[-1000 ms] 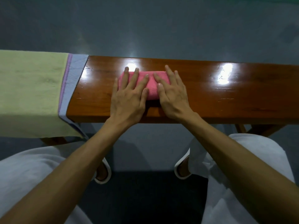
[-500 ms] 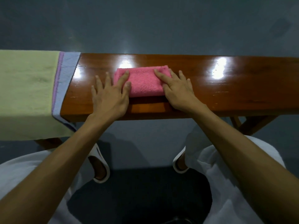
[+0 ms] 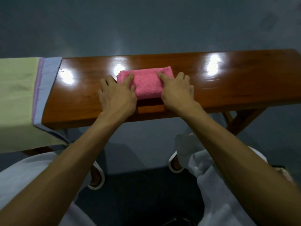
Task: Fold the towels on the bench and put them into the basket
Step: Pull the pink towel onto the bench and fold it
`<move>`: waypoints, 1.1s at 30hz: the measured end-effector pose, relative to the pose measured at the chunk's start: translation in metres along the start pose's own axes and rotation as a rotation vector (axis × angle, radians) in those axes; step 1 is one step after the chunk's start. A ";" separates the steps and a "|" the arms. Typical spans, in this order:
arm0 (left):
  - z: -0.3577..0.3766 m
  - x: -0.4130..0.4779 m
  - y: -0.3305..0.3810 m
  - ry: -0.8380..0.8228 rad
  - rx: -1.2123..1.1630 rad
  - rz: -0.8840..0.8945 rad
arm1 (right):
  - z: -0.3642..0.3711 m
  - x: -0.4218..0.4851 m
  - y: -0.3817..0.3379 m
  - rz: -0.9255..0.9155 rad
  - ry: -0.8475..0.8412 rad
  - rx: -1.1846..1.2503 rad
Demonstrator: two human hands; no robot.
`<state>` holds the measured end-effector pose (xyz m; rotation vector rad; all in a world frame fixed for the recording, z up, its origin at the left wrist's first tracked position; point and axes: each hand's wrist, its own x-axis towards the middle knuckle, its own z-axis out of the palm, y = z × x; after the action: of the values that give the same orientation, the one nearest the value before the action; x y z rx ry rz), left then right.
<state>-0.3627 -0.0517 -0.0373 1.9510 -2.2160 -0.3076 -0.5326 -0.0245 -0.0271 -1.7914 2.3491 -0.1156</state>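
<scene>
A small pink towel (image 3: 147, 84), folded into a thick rectangle, lies on the glossy brown wooden bench (image 3: 236, 84). My left hand (image 3: 117, 93) rests flat at its left end, fingertips on the towel's left edge. At the right end lies my right hand (image 3: 176, 92), fingers spread and touching the right edge. Both palms press down; neither hand grips the towel. No basket is in view.
A yellow-green towel (image 3: 17, 101) lies over a purple one and a blue one (image 3: 47, 82), all draped across the bench's left end and hanging over its front. My white-clad knees and slippers show below. Grey floor lies beyond the bench.
My hands slid apart from the top of the pink towel to its two ends. The view shifted, so the bench now sits lower and wider in the frame.
</scene>
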 end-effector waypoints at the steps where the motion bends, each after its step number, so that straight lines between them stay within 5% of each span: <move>1: 0.000 -0.001 0.003 0.006 -0.010 -0.009 | 0.001 0.003 0.003 -0.004 -0.017 0.028; 8: 0.008 -0.003 0.019 0.075 -0.224 -0.066 | -0.020 0.013 0.029 -0.123 -0.158 0.369; 16: 0.014 -0.011 0.048 0.100 -0.412 0.010 | -0.037 -0.004 0.059 0.006 -0.101 0.579; 33: 0.024 -0.035 0.127 -0.139 -0.872 0.246 | -0.043 -0.050 0.190 -0.070 0.066 0.578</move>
<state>-0.4860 -0.0003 -0.0263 1.2003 -1.8619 -1.1570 -0.7081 0.0721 -0.0128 -1.5853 2.0016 -0.7841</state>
